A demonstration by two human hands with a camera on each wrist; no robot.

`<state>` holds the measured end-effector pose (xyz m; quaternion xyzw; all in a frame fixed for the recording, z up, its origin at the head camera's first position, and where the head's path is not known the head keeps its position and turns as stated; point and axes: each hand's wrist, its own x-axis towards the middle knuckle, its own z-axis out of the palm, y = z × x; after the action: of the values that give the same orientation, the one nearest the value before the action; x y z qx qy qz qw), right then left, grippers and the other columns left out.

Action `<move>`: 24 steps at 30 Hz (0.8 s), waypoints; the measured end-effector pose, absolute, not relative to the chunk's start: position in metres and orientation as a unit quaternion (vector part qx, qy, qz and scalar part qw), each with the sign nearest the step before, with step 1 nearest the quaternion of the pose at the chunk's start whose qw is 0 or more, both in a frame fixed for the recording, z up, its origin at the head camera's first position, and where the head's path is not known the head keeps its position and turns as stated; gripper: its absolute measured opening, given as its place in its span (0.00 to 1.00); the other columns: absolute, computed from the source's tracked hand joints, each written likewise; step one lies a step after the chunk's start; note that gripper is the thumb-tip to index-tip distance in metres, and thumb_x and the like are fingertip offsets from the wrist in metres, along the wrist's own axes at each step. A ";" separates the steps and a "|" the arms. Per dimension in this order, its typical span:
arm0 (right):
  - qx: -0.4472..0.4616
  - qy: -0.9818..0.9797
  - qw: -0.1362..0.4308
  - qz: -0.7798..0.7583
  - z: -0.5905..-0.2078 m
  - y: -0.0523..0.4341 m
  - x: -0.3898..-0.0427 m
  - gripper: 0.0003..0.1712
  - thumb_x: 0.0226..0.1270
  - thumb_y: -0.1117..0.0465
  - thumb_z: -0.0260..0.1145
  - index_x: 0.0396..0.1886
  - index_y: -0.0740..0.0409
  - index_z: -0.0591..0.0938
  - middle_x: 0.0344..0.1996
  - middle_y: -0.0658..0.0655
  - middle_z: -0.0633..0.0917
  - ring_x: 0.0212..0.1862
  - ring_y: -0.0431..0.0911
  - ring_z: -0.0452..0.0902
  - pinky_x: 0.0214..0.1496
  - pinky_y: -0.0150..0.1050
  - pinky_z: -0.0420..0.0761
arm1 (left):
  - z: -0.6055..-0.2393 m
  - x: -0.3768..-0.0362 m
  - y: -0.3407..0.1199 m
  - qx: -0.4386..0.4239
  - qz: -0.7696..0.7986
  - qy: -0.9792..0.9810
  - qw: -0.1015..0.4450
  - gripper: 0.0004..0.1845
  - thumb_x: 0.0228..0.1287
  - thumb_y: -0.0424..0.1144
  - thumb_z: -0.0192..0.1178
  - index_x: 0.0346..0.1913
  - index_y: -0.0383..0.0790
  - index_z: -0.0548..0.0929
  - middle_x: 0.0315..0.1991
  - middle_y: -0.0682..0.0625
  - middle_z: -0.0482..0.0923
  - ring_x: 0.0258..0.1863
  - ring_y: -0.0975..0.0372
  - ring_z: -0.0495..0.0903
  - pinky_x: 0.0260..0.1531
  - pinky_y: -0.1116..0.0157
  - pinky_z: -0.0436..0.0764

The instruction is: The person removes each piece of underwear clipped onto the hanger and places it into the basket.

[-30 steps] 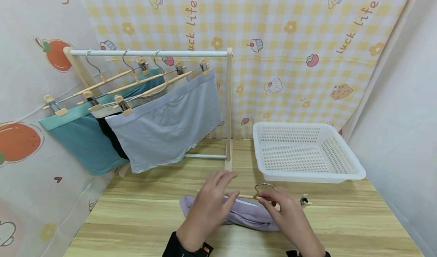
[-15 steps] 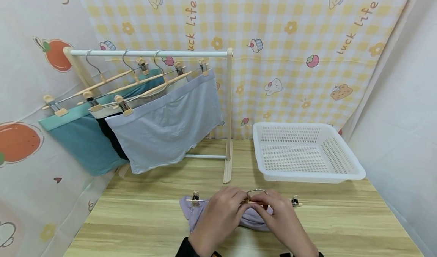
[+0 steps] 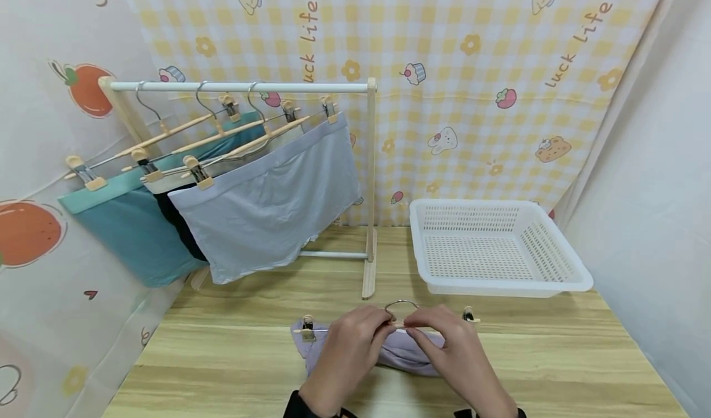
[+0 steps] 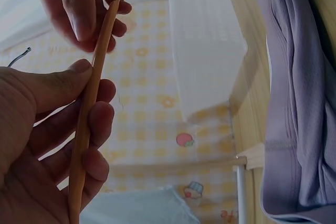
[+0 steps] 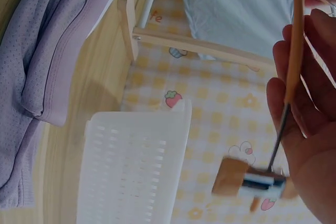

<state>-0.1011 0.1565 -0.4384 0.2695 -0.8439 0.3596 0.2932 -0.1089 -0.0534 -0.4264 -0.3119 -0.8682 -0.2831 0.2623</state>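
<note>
Both hands, left hand (image 3: 347,350) and right hand (image 3: 452,351), pinch a slim wooden clip hanger (image 3: 389,325) above seemingly lilac, crumpled shorts (image 3: 402,351), basket (image 3: 555,282) at two o'clock.

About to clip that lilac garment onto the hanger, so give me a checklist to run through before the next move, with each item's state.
1. Left hand grips the hanger bar: ok, fingers wrap the wooden bar in the left wrist view.
2. Right hand has a grip on the bar: ok.
3. Lilac garment lies flat: not ok, bunched on the table.
4. Hanger clips open: cannot tell.
5. Free space on the rack rail: ok, right end bare.
6. Basket clear of the hands: ok.
</note>
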 end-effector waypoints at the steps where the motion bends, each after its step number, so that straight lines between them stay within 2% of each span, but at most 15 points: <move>1: 0.272 -0.841 0.297 0.362 -0.438 0.157 -0.101 0.21 0.51 0.73 0.84 0.41 0.46 0.92 0.40 0.42 0.92 0.44 0.40 0.88 0.54 0.20 0.80 | -0.427 -0.109 -0.055 -0.305 -0.282 -0.869 0.270 0.04 0.66 0.34 0.76 0.39 0.43 0.90 0.36 0.56 0.89 0.36 0.67 0.88 0.37 0.69 0.87; 6: 0.287 -0.823 0.293 0.393 -0.438 0.156 -0.102 0.21 0.52 0.73 0.84 0.41 0.48 0.91 0.45 0.46 0.92 0.49 0.43 0.88 0.61 0.20 0.78 | -0.428 -0.113 -0.063 -0.268 -0.284 -0.871 0.298 0.08 0.60 0.32 0.80 0.39 0.44 0.90 0.36 0.55 0.90 0.37 0.66 0.90 0.38 0.67 0.88; 10: 0.298 -0.813 0.278 0.417 -0.440 0.155 -0.103 0.20 0.54 0.73 0.82 0.43 0.48 0.91 0.46 0.49 0.91 0.52 0.44 0.88 0.65 0.21 0.76 | -0.428 -0.115 -0.072 -0.226 -0.288 -0.878 0.308 0.08 0.60 0.31 0.79 0.39 0.42 0.91 0.37 0.54 0.91 0.37 0.65 0.90 0.35 0.66 0.88; 14: 0.309 -0.820 0.276 0.395 -0.443 0.153 -0.106 0.22 0.52 0.73 0.83 0.45 0.50 0.91 0.48 0.49 0.91 0.51 0.45 0.87 0.64 0.21 0.77 | -0.428 -0.116 -0.081 -0.182 -0.304 -0.886 0.298 0.07 0.62 0.30 0.78 0.41 0.40 0.91 0.38 0.52 0.91 0.36 0.63 0.90 0.31 0.67 0.88; 16: 0.307 -0.835 0.270 0.367 -0.445 0.151 -0.108 0.22 0.52 0.71 0.84 0.47 0.51 0.90 0.50 0.50 0.90 0.53 0.46 0.88 0.63 0.25 0.80 | -0.428 -0.116 -0.085 -0.168 -0.309 -0.889 0.295 0.07 0.62 0.30 0.78 0.42 0.39 0.91 0.38 0.51 0.91 0.36 0.63 0.90 0.30 0.66 0.88; 20: 0.293 -0.877 0.227 0.305 -0.449 0.145 -0.111 0.25 0.56 0.64 0.86 0.54 0.53 0.88 0.58 0.54 0.89 0.59 0.50 0.87 0.59 0.42 0.88 | -0.428 -0.116 -0.088 -0.151 -0.313 -0.889 0.296 0.07 0.63 0.32 0.78 0.42 0.40 0.92 0.38 0.51 0.91 0.35 0.63 0.89 0.30 0.65 0.87; 22: 0.287 -0.894 0.195 0.285 -0.452 0.141 -0.113 0.29 0.57 0.61 0.86 0.59 0.55 0.87 0.61 0.57 0.87 0.62 0.53 0.85 0.59 0.50 0.88 | -0.429 -0.116 -0.089 -0.147 -0.315 -0.890 0.295 0.07 0.63 0.32 0.78 0.42 0.41 0.92 0.38 0.52 0.91 0.35 0.63 0.89 0.30 0.65 0.87; 24: 0.282 -0.906 0.162 0.271 -0.456 0.137 -0.116 0.33 0.59 0.59 0.85 0.64 0.55 0.84 0.64 0.60 0.85 0.65 0.55 0.84 0.61 0.53 0.88 | -0.429 -0.116 -0.089 -0.143 -0.317 -0.891 0.293 0.07 0.64 0.33 0.77 0.42 0.41 0.92 0.38 0.52 0.91 0.35 0.63 0.89 0.30 0.65 0.87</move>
<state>-0.1159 0.1371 -0.4565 0.2824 -0.9057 0.2714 0.1619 -0.1163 -0.0894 -0.4288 -0.1431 -0.8906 -0.3167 0.2932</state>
